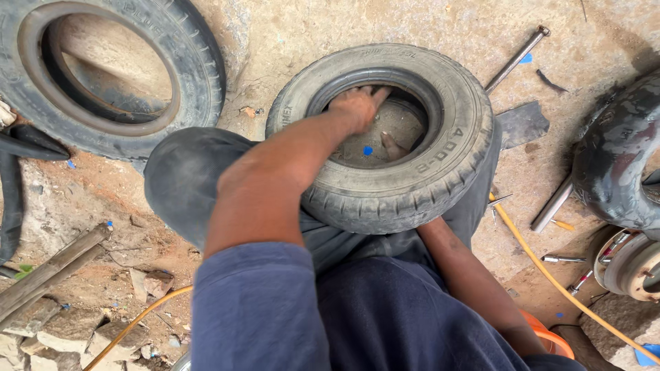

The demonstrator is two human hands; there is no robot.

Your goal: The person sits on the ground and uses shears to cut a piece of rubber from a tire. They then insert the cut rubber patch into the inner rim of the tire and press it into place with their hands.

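Rubber, grey and dusty: a small tyre [385, 137] lies across the person's lap, resting on the dark trouser knees, its opening facing up toward the camera and tilted slightly away. Being round, it has no long axis in plan; its axle line points up and a little forward.

Left hand [359, 106]: reaches over the near rim into the opening, palm down, fingers spread flat against the far inner bead, pressing rather than clasping. Right hand [392, 145]: the forearm passes under the tyre's near right side, and only a fingertip or two shows inside the opening; whether it grips anything cannot be told.

Surroundings: bare, sandy concrete ground [309, 34], stained reddish at the left. A larger tyre [110, 72] lies flat at the upper left. A metal bar [517, 58] lies beyond the lap tyre at the upper right, a black inner tube [615, 154] bulges at the right edge above a wheel hub [629, 264], and an orange hose [550, 275] runs diagonally across the ground. Wooden sticks [51, 269] and broken stones occupy the lower left.
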